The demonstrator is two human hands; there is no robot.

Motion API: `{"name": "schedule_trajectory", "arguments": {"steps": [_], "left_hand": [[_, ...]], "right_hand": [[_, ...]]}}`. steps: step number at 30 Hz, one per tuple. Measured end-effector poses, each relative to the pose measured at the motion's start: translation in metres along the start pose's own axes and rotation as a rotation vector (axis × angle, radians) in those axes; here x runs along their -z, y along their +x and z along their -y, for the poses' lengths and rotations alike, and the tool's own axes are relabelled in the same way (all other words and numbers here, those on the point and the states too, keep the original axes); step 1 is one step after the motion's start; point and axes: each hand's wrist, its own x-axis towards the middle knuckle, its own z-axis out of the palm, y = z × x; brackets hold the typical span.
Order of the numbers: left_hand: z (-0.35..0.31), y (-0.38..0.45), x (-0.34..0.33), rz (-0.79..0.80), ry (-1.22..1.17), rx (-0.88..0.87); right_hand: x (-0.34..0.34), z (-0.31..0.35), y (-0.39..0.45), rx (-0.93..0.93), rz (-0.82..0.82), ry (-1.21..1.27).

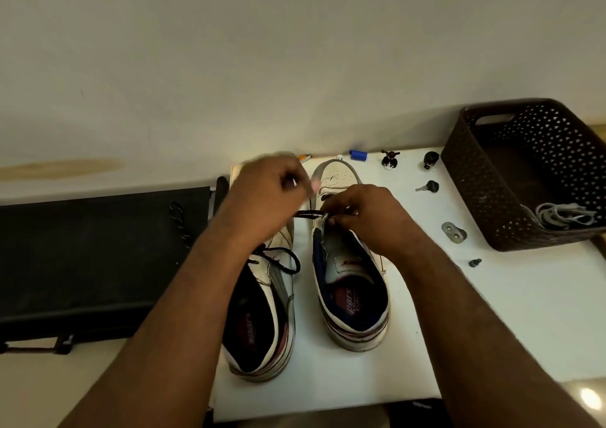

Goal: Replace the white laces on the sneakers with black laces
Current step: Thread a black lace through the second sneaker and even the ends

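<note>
Worktop: a white worktop [492,313] pushed against a plain pale wall [295,50], which carries a brownish stain [65,167] low on the left.
Sneakers: two white sneakers stand side by side, toes to the wall; the left sneaker [265,322] already wears a black lace, the right sneaker [352,283] lies open.
Left hand: the left hand [265,194], blurred, has its fingers curled, pinching the black lace [310,213] pulled taut over the gap between the shoes.
Right hand: the right hand [364,214] pinches the same lace at the right sneaker's eyelets.
Basket: a dark perforated basket [485,178] on the right edge holds the white laces [564,217].
Small items: a key [428,186], a metal plate [454,232], a blue cap [357,155] lie scattered.
Beside: a black bench [98,257] stands left of the worktop.
</note>
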Motion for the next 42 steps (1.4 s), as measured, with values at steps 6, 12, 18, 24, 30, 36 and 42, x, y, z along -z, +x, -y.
{"name": "schedule_trajectory", "arguments": {"steps": [6,12,18,24,30,36,42], "left_hand": [[0.008,0.004,-0.009,0.271,0.368,0.097],[0.015,0.005,-0.002,0.183,0.086,0.114],[0.061,0.019,0.071,-1.015,-0.667,0.367],[0.105,0.0,0.082,-1.101,-0.193,0.742],[0.029,-0.005,0.01,0.162,0.003,0.051],[0.028,0.003,-0.012,0.395,0.25,0.079],[0.027,-0.001,0.032,0.179,0.143,0.126]], "right_hand": [[0.003,0.001,0.001,0.021,0.014,-0.08],[0.0,0.001,-0.001,0.113,-0.006,-0.106],[0.004,0.004,-0.004,0.048,0.011,-0.257],[0.003,0.008,-0.002,0.048,-0.005,-0.257],[0.003,0.01,-0.003,0.057,0.001,-0.29],[0.001,0.007,-0.003,0.065,-0.014,-0.244],[0.001,0.003,-0.003,0.025,-0.035,-0.2]]}}
